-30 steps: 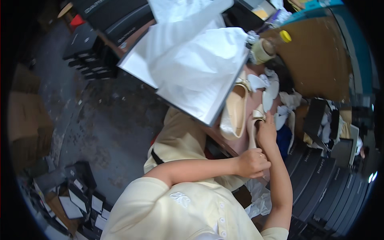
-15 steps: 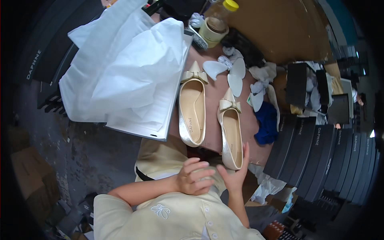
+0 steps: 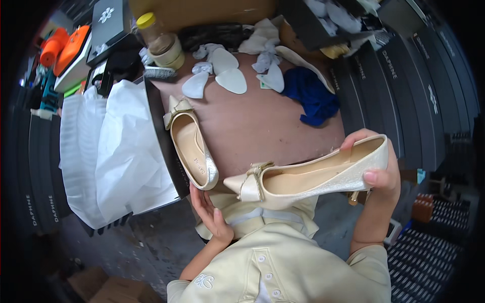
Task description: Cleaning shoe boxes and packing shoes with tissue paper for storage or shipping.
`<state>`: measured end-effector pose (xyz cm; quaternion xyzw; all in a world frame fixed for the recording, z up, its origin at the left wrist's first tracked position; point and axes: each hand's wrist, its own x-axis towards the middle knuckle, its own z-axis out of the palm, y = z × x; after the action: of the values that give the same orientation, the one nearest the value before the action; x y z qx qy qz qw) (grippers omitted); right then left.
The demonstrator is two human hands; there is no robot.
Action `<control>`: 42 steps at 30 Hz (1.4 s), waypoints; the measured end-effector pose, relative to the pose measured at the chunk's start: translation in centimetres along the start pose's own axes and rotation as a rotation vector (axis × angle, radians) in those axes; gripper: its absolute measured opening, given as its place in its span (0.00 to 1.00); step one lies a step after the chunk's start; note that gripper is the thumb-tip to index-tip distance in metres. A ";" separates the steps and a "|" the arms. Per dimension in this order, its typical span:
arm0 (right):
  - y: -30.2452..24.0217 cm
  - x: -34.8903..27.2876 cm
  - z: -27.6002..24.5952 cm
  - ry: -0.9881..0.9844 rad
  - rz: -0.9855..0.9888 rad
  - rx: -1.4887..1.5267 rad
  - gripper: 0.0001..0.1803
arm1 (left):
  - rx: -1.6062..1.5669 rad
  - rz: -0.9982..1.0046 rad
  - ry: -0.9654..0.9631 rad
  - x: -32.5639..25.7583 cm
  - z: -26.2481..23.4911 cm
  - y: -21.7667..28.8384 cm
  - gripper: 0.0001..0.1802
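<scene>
A pale gold pointed high-heel pump with a bow on its toe is held sideways over the table's near edge. My right hand grips it round the heel end, thumb on the outer side and fingers over the far rim. Its toe points left, and a thin gold heel shows beneath. The matching pump rests on the table at the left, toe away from me, beside an open shoe box. My left hand is at its heel end with fingers stretched out. Whether those fingertips touch the shoe is hard to tell.
White tissue paper fills the dark shoe box. White shoe inserts, a blue cloth, a brush and a yellow-capped bottle lie or stand toward the back. Dark shoe boxes are stacked at the right.
My right hand has taken hold of the right pump, lifted it and turned its toe leftward. My left hand has moved to the other pump's heel. The view has swung right.
</scene>
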<state>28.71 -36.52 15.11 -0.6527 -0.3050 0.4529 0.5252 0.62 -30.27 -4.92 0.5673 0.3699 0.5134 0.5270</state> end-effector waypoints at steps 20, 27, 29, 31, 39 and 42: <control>2.3 -3.0 -2.7 -0.022 -0.055 0.006 0.34 | -0.437 -0.654 0.207 8.8 -0.2 -3.0 0.26; 2.5 -4.5 -3.1 0.072 -0.166 0.016 0.34 | -0.519 -0.541 0.097 7.1 0.4 -0.8 0.27; 3.3 -5.1 -3.6 0.119 -0.288 0.049 0.34 | -0.508 -0.452 0.053 6.0 0.7 1.2 0.35; 4.3 -5.1 -2.5 0.290 -0.408 0.106 0.33 | -0.585 -0.413 0.023 5.6 1.1 3.3 0.36; 12.4 -2.4 6.1 0.243 0.143 1.359 0.25 | -1.478 -0.727 -0.395 6.1 3.1 4.4 0.29; 12.6 -1.9 7.6 0.182 0.485 1.576 0.25 | -1.706 -0.702 -0.608 5.7 4.1 3.1 0.27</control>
<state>20.07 -38.44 3.21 -0.1753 0.2946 0.5799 0.7390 5.34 -26.16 -0.46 -0.0395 -0.1304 0.2539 0.9576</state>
